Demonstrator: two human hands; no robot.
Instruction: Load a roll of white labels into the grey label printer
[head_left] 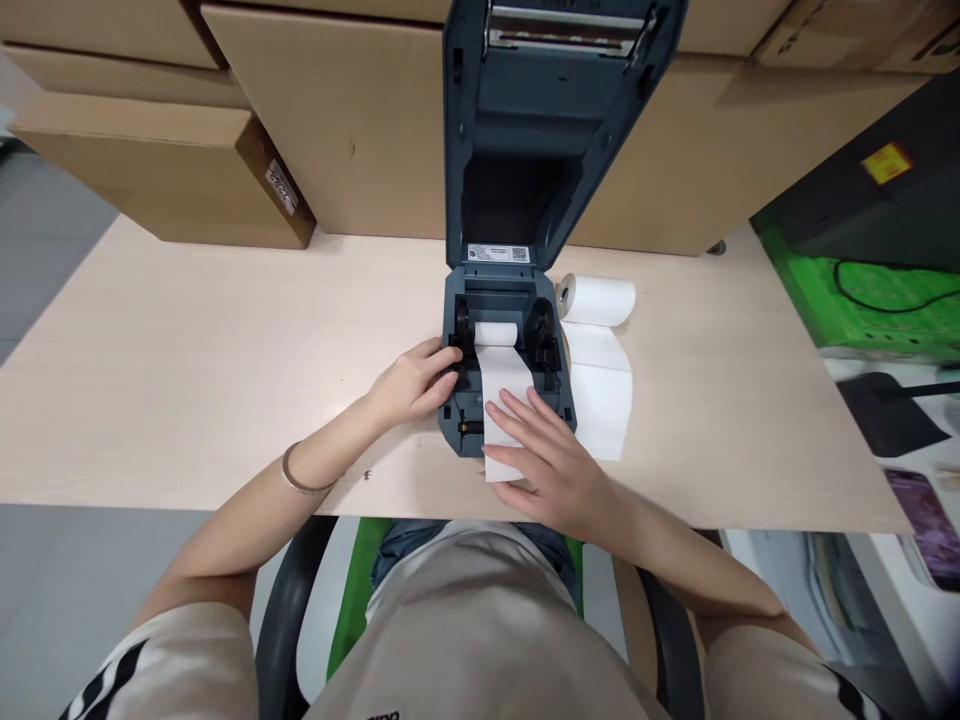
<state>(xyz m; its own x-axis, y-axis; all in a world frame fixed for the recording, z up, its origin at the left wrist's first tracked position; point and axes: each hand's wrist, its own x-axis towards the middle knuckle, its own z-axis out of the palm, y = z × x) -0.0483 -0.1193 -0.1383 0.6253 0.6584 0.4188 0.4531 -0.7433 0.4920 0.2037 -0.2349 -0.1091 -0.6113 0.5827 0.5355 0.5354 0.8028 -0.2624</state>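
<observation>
A dark blue-grey label printer (454, 425) stands on the table with its lid (532, 110) raised upright at the back. Inside it a small roll of white label paper (496, 334) sits between two black holders, and its paper strip (504, 375) runs out over the front edge. My left hand (414, 385) grips the printer's left rim, fingertips at the inner edge beside the holder. Over the strip's front end lies my right hand (544, 465), fingers spread and touching the paper. Its palm hides part of the printer's front right corner.
Right of the printer lies a larger white paper roll (600, 299) with an unrolled sheet (602, 410). Cardboard boxes (352, 130) line the table's (187, 370) back, one smaller box (150, 180) at left. A green box (885, 300) and a phone (924, 525) are at right.
</observation>
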